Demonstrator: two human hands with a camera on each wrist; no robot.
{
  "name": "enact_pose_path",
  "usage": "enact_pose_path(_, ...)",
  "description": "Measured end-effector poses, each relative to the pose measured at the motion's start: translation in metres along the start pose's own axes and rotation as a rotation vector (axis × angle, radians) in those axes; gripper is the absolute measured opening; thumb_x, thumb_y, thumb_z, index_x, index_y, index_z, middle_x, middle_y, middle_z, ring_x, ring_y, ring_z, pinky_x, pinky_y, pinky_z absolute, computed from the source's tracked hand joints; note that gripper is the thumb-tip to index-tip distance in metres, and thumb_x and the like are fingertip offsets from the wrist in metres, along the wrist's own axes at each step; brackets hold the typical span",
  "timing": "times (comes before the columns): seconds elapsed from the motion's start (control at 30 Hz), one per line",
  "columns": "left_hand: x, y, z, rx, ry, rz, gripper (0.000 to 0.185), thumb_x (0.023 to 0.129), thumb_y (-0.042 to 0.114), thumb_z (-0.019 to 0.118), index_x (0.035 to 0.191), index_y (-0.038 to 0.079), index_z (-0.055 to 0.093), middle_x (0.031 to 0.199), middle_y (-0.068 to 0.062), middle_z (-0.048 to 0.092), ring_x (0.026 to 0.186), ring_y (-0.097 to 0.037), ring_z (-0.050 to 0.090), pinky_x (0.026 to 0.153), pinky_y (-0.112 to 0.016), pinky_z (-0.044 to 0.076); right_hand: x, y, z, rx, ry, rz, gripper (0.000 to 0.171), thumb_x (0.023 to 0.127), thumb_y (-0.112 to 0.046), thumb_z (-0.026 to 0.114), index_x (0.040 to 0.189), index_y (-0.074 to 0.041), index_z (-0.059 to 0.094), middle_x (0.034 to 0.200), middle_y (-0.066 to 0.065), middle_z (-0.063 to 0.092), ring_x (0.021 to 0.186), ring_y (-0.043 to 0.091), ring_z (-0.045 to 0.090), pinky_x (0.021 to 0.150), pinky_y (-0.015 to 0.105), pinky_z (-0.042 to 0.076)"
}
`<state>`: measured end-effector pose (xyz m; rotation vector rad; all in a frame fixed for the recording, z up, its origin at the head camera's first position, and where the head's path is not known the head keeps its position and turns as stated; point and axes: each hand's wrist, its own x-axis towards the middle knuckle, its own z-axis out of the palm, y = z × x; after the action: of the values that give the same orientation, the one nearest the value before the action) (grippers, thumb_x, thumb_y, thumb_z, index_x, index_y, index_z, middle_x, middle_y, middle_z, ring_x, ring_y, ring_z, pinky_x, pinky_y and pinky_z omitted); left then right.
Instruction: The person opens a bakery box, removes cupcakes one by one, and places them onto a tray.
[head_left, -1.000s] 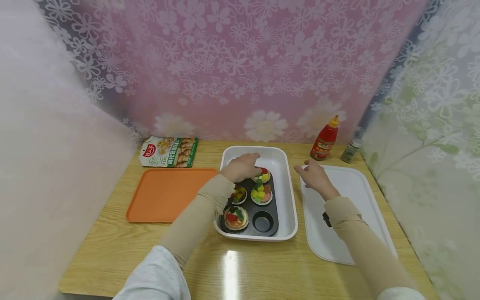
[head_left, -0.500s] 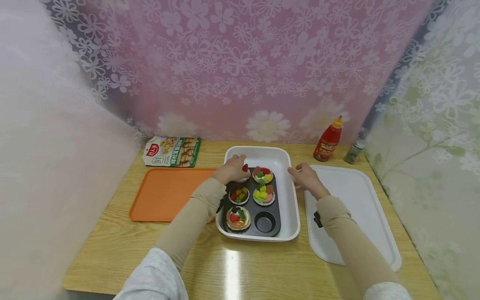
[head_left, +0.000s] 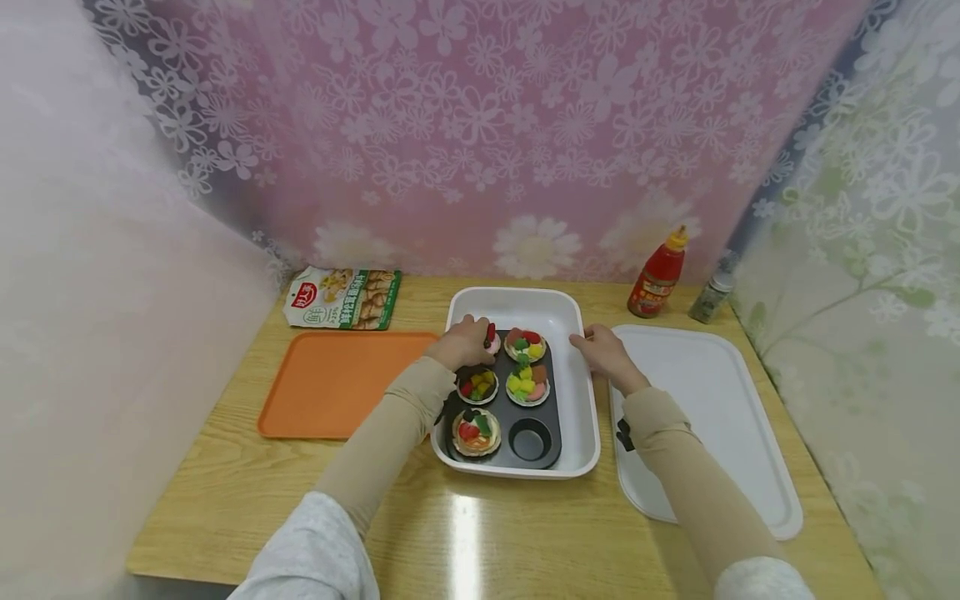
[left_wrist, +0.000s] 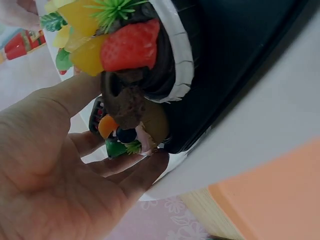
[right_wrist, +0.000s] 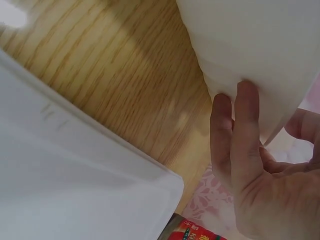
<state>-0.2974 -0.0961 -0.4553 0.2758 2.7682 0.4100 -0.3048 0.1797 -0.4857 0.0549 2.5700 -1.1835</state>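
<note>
"White basin: what's changed?"
"The right hand, apart a second ago, now pinches its right rim, likely to steady it."
"And the left hand?"
"Curled round the tart in the muffin tin's far-left cup."

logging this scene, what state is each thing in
left hand, curled round the held tart
right hand, holding the white tub's side
held tart, cannot tell if lifted
other tarts, in their cups
muffin tin, near-right cup unfilled
white tub, upright, open
orange tray, lying flat
white tray, lying flat
sauce bottle, standing, yellow top on
spice jar, standing, lid on
food packet, cannot tell if sealed
</note>
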Motion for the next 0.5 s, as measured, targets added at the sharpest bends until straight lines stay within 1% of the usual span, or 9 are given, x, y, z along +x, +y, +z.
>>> enact_pose_path(0.1, 0.0005, 0.0014, 0.0004, 0.018, 0.006, -0.007, 0.055, 0.096, 0.03, 0.076, 0.141, 0.007, 0.054, 0.132, -0.017, 0.056, 0.113, -0.032, 0.06, 0.101, -0.042, 0.053, 0.002, 0.0002, 0.0009, -0.007, 0.008, -0.012, 0.05, 0.109, -0.034, 0.048, 0.14, 0.006, 0.049, 0.138, 0.028, 0.055, 0.112, 0.031, 0.059, 0.077, 0.034, 0.058)
enact_pose_path(0.23, 0.0007, 0.0023, 0.0011, 0.041, 0.011, -0.01, 0.056, 0.096, 0.028, 0.078, 0.142, 0.006, 0.054, 0.132, -0.018, 0.058, 0.115, -0.033, 0.061, 0.102, -0.043, 0.054, 0.0033, 0.0013, 0.0017, 0.028, 0.004, -0.004, 0.044, 0.108, -0.029, 0.048, 0.136, 0.004, 0.05, 0.132, 0.027, 0.057, 0.101, 0.028, 0.06, 0.068, 0.031, 0.058)
enact_pose_path(0.33, 0.0028, 0.002, 0.002, 0.046, 0.009, -0.017, 0.056, 0.095, 0.028, 0.078, 0.142, 0.007, 0.054, 0.132, -0.018, 0.059, 0.116, -0.033, 0.061, 0.102, -0.043, 0.054, 0.004, 0.0023, 0.0018, 0.06, -0.004, 0.009, 0.043, 0.108, -0.027, 0.048, 0.138, 0.004, 0.05, 0.132, 0.025, 0.057, 0.099, 0.026, 0.061, 0.066, 0.029, 0.056)
enact_pose_path(0.5, 0.0065, 0.0007, 0.0026, 0.053, -0.014, -0.025, 0.055, 0.097, 0.027, 0.076, 0.142, 0.008, 0.052, 0.133, -0.017, 0.058, 0.116, -0.032, 0.06, 0.102, -0.042, 0.053, 0.0057, 0.0038, 0.0014, 0.084, -0.017, 0.011, 0.041, 0.107, -0.025, 0.048, 0.137, 0.004, 0.049, 0.133, 0.026, 0.057, 0.1, 0.026, 0.062, 0.065, 0.028, 0.056)
